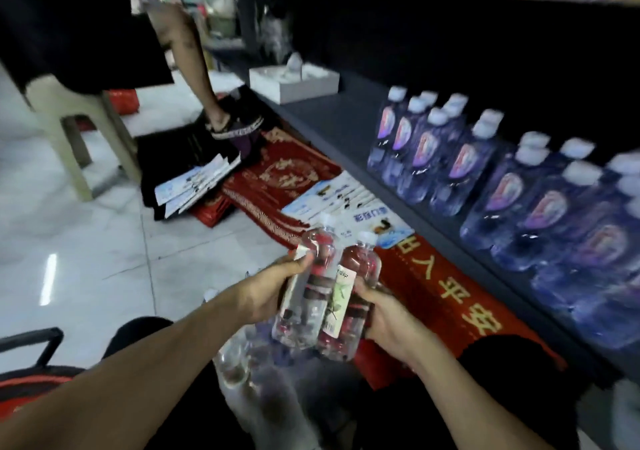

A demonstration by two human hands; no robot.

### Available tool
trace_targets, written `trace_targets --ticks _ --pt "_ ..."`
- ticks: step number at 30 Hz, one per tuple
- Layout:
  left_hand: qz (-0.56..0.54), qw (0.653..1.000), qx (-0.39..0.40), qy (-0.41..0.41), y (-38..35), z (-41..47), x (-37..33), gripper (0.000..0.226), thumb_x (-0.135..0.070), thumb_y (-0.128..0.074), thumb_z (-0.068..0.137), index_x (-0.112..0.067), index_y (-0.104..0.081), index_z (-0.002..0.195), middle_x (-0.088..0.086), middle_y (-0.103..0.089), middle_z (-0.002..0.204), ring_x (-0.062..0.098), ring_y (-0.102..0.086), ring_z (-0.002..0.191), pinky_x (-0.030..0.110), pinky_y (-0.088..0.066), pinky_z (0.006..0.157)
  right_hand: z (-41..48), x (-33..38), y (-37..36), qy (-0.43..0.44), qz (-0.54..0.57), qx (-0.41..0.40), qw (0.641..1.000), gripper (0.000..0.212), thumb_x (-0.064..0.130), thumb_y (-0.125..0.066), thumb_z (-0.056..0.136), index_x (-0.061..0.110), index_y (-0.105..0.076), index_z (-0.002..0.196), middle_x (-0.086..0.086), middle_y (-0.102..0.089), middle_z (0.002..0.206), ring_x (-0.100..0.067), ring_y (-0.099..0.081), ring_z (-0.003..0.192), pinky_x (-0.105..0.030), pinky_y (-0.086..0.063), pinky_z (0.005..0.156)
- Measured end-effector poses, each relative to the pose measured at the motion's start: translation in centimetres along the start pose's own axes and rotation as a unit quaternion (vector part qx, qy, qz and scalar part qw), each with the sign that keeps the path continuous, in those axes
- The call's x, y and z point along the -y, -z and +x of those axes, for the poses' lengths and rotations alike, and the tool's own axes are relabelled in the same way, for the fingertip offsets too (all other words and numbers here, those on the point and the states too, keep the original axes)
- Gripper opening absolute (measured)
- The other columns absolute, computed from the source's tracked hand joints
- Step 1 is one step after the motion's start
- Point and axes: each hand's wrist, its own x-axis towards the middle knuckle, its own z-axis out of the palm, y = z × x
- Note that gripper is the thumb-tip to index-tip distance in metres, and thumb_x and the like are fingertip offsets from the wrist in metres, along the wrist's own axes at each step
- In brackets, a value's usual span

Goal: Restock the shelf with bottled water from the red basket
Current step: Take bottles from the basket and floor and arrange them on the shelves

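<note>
Fingers [299,264] around bottles [313,297], near shelf edge [332,144]

Both bare forearms are reaching forward and converging. The left hand [270,288] is gripping the water bottles [311,297] from their left side, while the right hand [384,314] is clasping them from the right, fingers curled around.

Dim, motion-blurred throughout, floor glare, wide-angle warping
</note>
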Motion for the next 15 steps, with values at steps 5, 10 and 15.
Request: trace_targets --ticks 5,10,15 --pt "0.033 0.99 -0.026 -0.134 -5.3 -2.0 -9.9 0.061 -0.054 -0.076 0.075 -0.027 -0.057 0.127 -0.006 -0.071 0.118 0.015 -0.065 0.113 0.034 -0.053 0.092 -2.7 8.3 -2.7 0.174 0.034 -0.079 0.981 0.086 0.046 -0.088 0.062 0.016 -0.054 0.135 -0.02 -0.058 0.134 -0.039 -0.056 0.123 -0.064 -0.038 0.105" --pt "0.075 0.963 -0.013 -0.26 -11.1 -4.6 -18.4 0.033 -0.045 -0.069 0.081 -0.029 -0.061 0.108 -0.014 -0.073 0.095 -0.006 -0.069 0.08 0.016 -0.054 0.066 -8.8 17.7 -5.8 0.338 0.003 -0.164 0.927 0.11 0.045 -0.096 0.032 0.023 -0.051 0.13 -0.011 -0.064 0.125 -0.033 -0.066 0.105 -0.052 -0.051 0.094" --pt "0.127 0.936 0.004 -0.328 -14.4 -6.3 -25.8 0.047 -0.05 -0.068 0.078 -0.024 -0.055 0.115 -0.005 -0.072 0.107 0.008 -0.068 0.098 0.031 -0.055 0.089 -14.4 24.7 -8.0 0.415 -0.042 -0.144 0.898 0.114 0.045 -0.096 0.015 0.037 -0.053 0.12 0.001 -0.071 0.114 -0.023 -0.071 0.099 -0.047 -0.055 0.085"
